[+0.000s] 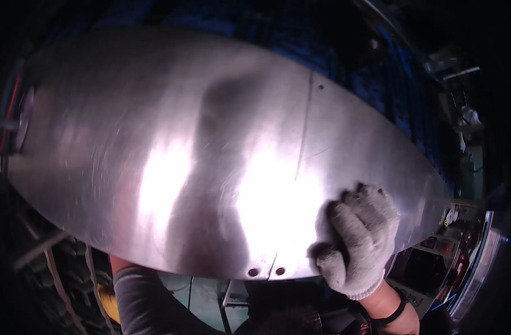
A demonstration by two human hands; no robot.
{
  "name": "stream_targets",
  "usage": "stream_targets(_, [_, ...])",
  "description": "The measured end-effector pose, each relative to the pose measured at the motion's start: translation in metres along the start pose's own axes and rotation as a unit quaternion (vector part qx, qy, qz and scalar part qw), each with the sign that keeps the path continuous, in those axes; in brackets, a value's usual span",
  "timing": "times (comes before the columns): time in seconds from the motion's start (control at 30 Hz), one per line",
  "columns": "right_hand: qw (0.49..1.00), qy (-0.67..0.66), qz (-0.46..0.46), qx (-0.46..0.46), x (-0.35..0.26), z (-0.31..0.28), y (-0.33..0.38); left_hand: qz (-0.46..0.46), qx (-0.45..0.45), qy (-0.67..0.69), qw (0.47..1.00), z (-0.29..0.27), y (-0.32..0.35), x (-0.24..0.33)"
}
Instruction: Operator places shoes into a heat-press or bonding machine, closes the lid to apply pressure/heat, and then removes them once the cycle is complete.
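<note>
Seemingly steadying metal sheet (222, 153) with right grip (364, 237), cannot tell if clamped; cannot see left grip; next, support evenly.

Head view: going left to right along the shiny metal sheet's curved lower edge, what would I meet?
Yellow object, kind unclear → left forearm in a dark grey sleeve → left round dark hole → right round dark hole → right hand in a whitish knit glove.

You can read no text, label, number or sign on the metal sheet (222, 151) or around it.
</note>
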State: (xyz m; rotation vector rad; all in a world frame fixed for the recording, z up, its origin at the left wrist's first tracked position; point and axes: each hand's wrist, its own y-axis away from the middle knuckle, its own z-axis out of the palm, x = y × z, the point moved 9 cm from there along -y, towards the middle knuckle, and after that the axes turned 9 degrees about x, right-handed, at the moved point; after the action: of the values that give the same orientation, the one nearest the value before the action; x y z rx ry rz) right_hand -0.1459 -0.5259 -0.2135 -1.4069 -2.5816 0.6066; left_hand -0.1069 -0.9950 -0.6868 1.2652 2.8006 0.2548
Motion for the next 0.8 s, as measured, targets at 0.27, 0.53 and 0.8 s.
stream_targets(0.27, [0.999,-0.032,0.025,0.016,-0.001,-0.008,-0.009,-0.065,-0.007,0.017,0.998,0.0,0.055,-0.005])
stream_targets(0.53, [0.998,-0.027,0.048,0.025,-0.003,-0.013,0.001,-0.018,0.07,0.099,0.992,-0.053,0.089,0.045])
stream_targets(0.8, [0.996,-0.028,0.027,0.083,-0.014,-0.022,0.012,0.336,-0.068,0.35,0.872,-0.162,0.368,0.209])
